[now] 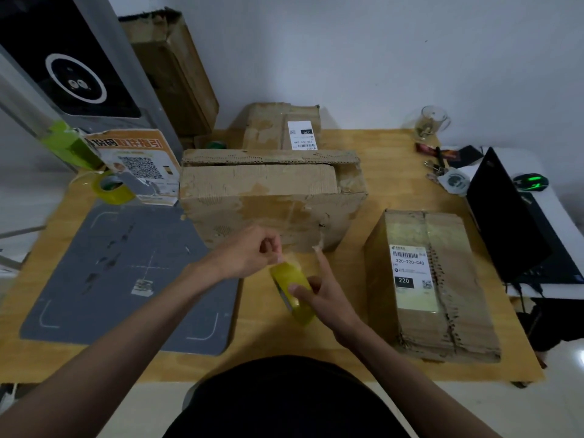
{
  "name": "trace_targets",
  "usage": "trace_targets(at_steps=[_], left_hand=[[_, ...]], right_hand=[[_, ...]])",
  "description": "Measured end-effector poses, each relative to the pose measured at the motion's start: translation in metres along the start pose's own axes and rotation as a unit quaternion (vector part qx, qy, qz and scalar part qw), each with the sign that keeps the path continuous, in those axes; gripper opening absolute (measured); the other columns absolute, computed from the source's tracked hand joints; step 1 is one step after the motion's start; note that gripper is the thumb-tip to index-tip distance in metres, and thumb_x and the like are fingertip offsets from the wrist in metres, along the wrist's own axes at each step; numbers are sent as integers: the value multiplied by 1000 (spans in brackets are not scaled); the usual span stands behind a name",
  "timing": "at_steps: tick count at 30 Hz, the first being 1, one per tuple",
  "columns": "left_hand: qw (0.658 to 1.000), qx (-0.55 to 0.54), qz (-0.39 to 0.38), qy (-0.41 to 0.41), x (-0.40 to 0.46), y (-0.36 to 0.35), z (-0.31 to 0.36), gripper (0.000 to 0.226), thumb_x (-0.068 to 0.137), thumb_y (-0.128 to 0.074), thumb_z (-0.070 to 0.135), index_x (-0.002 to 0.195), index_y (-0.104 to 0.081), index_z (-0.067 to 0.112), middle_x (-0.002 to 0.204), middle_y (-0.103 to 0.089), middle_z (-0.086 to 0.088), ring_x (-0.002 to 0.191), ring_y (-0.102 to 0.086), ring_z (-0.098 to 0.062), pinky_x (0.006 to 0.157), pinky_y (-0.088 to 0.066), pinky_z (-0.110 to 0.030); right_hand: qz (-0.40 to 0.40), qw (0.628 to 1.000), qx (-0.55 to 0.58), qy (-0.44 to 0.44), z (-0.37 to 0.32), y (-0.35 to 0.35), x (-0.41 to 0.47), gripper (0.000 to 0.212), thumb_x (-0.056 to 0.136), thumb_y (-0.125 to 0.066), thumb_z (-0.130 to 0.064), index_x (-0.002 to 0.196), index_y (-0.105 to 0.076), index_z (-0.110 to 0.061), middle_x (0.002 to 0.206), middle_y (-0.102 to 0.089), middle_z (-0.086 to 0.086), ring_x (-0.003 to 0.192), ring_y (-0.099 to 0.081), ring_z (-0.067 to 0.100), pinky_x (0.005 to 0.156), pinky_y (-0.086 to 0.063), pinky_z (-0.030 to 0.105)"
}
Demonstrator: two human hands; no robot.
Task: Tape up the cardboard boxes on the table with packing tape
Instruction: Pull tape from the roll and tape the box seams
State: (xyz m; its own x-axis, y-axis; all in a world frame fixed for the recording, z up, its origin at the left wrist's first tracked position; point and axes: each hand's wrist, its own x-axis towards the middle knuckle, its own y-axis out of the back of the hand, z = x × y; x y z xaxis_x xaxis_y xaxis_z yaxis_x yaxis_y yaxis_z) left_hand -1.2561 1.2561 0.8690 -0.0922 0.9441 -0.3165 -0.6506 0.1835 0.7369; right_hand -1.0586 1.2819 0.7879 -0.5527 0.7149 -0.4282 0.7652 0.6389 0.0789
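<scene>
- Holding a yellow-green roll of packing tape (292, 292) just above the wooden table (347, 358) near its front edge, the right hand (325, 298) curls its thumb and fingers around the roll, index finger pointing forward, likely to steady it while the tape is started.
- The left hand (249, 252) has its fingers pinched together just above the roll, apparently gripping the loose tape end to peel it free; the clear tape itself is too faint to confirm.
- Directly beyond the hands, at the middle of the table, sits a large worn cardboard box (271, 197); its top flaps are folded down, and it sits close enough to take the first strip.
- A smaller labelled box (429, 282) lies by the right front corner of the table, its top glossy as if already taped.
- A third box (284, 126) with a white label stands against the back edge, behind the large one.
- A spare tape roll (112, 188) rests near the left edge, beside a grey mat (126, 273) covering the left front part of the table.
- A laptop (505, 216) and a glass mug (428, 121) sit toward the right side, clear of the work.
</scene>
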Motion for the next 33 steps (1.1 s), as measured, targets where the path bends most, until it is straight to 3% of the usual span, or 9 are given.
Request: trace_targets(at_steps=[3, 5, 7, 10, 17, 23, 28, 33], left_hand=[[998, -58, -28, -28, -3, 3, -7, 9, 90, -75, 27, 85, -67, 25, 109, -50, 0, 98, -62, -13, 94, -53, -36], [992, -113, -46, -41, -6, 2, -9, 9, 92, -73, 21, 87, -66, 21, 105, -59, -1, 95, -66, -14, 93, -54, -37], [977, -199, -62, -41, -7, -3, -8, 6, 95, -68, 10, 92, -63, 11, 99, -65, -15, 91, -70, -21, 89, -58, -37], [958, -283, -53, -10, -6, -16, -10, 4, 98, -63, 6, 98, -59, 5, 101, -58, -21, 87, -73, -27, 86, -60, -36], [950, -307, 15, 56, 9, -39, -9, 3, 99, -59, 6, 100, -57, 6, 91, -60, -17, 73, -70, -19, 71, -59, -28], [935, -331, 27, 125, 17, -48, -13, 7, 97, -62, 3, 102, -58, 7, 79, -62, -10, 60, -63, -11, 57, -51, -21], [925, -347, 29, 148, 20, -51, -16, 10, 98, -62, 6, 107, -57, 6, 86, -59, -7, 60, -63, -10, 53, -48, -20], [932, -330, 33, 150, 22, -56, -21, 8, 99, -61, 8, 105, -56, 9, 80, -60, -7, 61, -63, -11, 54, -49, -22]], right_hand=[[-1, 1000, 16, 13, 2, 0, 0, 94, 93, -72, -21, 157, -7, -44, 110, -69, -1, 94, -68, 7, 66, -54, 16], [12, 999, 30, 22, 3, 2, 1, 88, 94, -71, -20, 151, -11, -48, 109, -66, -12, 89, -68, -1, 66, -54, 16], [20, 999, 37, 29, 5, 4, 1, 85, 95, -70, -20, 150, -12, -48, 106, -61, -21, 88, -67, -8, 66, -53, 14], [35, 998, 43, 39, 12, 6, 1, 89, 93, -72, -22, 153, -13, -48, 115, -69, -2, 107, -68, 11, 77, -53, 23], [46, 996, 44, 61, 19, 4, 3, 91, 93, -72, -21, 155, -13, -50, 116, -69, 4, 106, -68, 17, 83, -53, 30], [59, 995, 37, 78, 26, -2, 7, 91, 93, -73, -23, 155, -13, -52, 122, -68, 4, 107, -67, 16, 92, -54, 34], [59, 994, 34, 84, 28, -5, 10, 92, 92, -73, -26, 154, -13, -54, 138, -58, -1, 115, -63, 13, 103, -51, 44], [66, 994, 16, 81, 32, -8, 12, 92, 92, -73, -26, 154, -12, -55, 130, -61, -1, 111, -64, 16, 102, -51, 50]])
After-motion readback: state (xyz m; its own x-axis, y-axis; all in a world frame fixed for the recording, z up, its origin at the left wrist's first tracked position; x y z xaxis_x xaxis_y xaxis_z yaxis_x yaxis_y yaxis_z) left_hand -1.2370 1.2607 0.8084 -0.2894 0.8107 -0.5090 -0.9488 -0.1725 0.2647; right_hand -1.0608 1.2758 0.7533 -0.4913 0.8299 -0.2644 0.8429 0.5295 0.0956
